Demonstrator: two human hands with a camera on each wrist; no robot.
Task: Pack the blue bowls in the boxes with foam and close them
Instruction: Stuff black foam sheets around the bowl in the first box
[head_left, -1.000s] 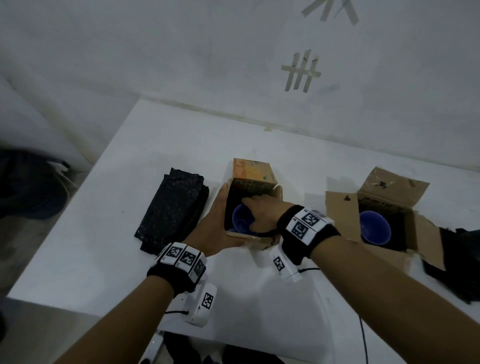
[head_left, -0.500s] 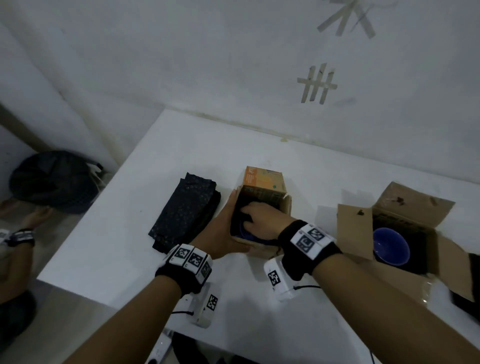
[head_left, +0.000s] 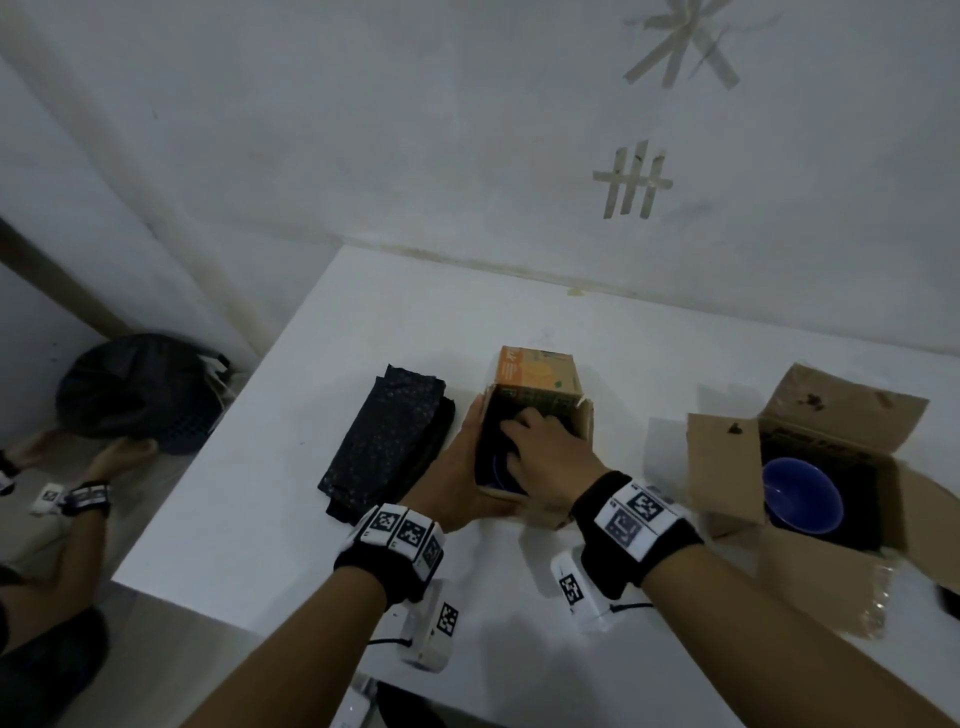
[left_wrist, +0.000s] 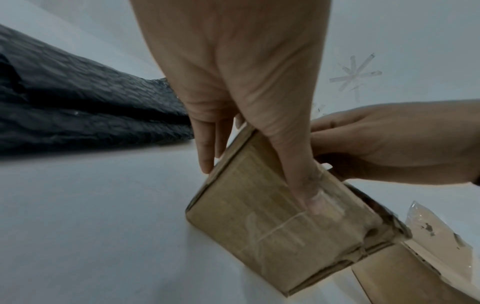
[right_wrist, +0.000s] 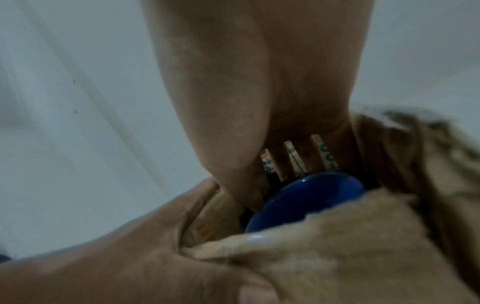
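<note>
Foam stack (head_left: 387, 447) lies left of the small box (head_left: 537, 395); open box (head_left: 810, 467) right.

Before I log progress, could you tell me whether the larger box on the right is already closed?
No, the larger cardboard box has its flaps spread open, with a blue bowl showing inside.

Head view overhead; wrist views close.

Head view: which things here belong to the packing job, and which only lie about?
Job:
small box, held by left hand
right hand inside it
blue bowl
second bowl in open box
black foam

Lying about:
dark basket
wall tape
</note>
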